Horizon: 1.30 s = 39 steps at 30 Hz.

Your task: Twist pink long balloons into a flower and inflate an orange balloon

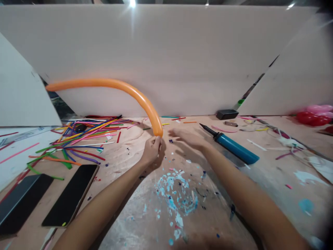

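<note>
A long inflated orange modelling balloon (114, 83) rises from my left hand (151, 151) and curves away to the left, its far tip by the left panel. My left hand is closed, pinching the balloon's lower end. Just to the right, my right hand (186, 138) hovers over the table with its fingers stretched out, holding nothing and apart from the balloon. Beyond it lies a blue hand pump (236, 148) with a black nozzle, pointing toward the back of the table.
Uninflated balloons (88, 133) lie piled at the left. A phone (71, 194) and a dark box (24, 201) sit nearer me. A small black box (227, 114) stands by the white back panel (166, 62). Red and pink balloons (313, 116) are far right. Blue paint flecks (179, 194) mark the table.
</note>
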Motion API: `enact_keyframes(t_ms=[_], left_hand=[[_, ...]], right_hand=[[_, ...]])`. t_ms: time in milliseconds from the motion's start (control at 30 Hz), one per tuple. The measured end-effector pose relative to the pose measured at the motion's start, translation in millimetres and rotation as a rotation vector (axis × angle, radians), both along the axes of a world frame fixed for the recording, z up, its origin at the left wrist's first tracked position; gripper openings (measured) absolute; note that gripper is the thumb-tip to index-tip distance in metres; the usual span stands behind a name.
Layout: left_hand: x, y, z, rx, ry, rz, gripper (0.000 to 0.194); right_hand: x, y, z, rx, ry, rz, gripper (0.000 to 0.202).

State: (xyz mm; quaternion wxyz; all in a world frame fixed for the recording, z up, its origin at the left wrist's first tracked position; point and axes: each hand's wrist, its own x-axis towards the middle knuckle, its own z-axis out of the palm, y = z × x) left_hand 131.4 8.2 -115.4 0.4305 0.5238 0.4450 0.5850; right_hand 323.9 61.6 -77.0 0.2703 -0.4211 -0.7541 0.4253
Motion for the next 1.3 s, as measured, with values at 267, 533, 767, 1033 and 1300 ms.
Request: enact_keyframes(t_ms=[267, 533, 767, 1033, 1300], left_hand=[[-6, -14, -0.2, -0.176, -0.194, -0.399, 0.036], [3, -21, -2.7, -0.240, -0.236, -0.417, 0.041], [9, -21, -11.5, -0.197, -0.211, -0.361, 0.045], [20, -29, -14.6, -0.316, -0.466, -0.333, 0.046], [22, -25, -14.2, -0.317, -0.442, -0.276, 0.045]], right_hand=[[-78, -17, -3.8, -0.558, 0.701, 0.254, 0.053], [-89, -24, -21.5, -0.397, 0.777, -0.075, 0.054], [-92, -24, -27.6, -0.284, 0.779, -0.138, 0.054], [-92, -26, -24.3, -0.213, 0.715, -0.194, 0.054], [-94, -25, -28.2, -0.240, 0.724, -0.173, 0.053]])
